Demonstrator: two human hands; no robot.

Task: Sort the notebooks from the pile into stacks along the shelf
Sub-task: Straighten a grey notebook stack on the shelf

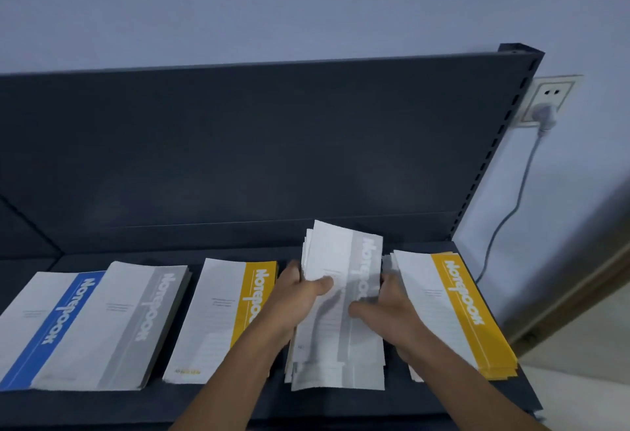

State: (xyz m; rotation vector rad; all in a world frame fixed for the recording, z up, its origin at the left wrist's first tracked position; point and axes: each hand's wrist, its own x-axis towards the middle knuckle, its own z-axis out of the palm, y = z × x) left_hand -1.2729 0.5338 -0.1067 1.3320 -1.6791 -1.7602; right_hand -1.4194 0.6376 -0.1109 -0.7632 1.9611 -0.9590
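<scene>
Notebooks: pile [341,355] of thin white-covered books, fanned, top cover grey-banded, held over the dark shelf [218,406] between 2 yellow-banded stacks, the left yellow stack [218,314] and the right yellow stack [456,311]. Further left: 1 grey stack [136,321], its edge overlapping 1 blue book [51,325]. Left hand [296,297]: grips the pile's left edge, thumb laid across the top cover, fingers curled round behind. Right hand [388,308]: grips the right edge likewise, thumb pressed on the cover. Step in hand, as judged: freeing the top grey-banded book for the grey stack. Handling notes: the covers look slick and the pile is loose, so slide only the top book off with the thumbs while the fingers beneath pinch the rest. Read the band colour before moving. Carry the book over the left yellow stack rather than dragging it across. Set it square on the grey stack, which sits askew on the blue book and could slip. Not determinable: count of books in the pile or in any stack; band colours below the top cover; whether the pile's near edge rests on the shelf or is lifted; the right hand's fingers under the pile; small print on the covers, blurred. Blue book cut off at the frame's left edge; both forearms cut off at the bottom.
</scene>
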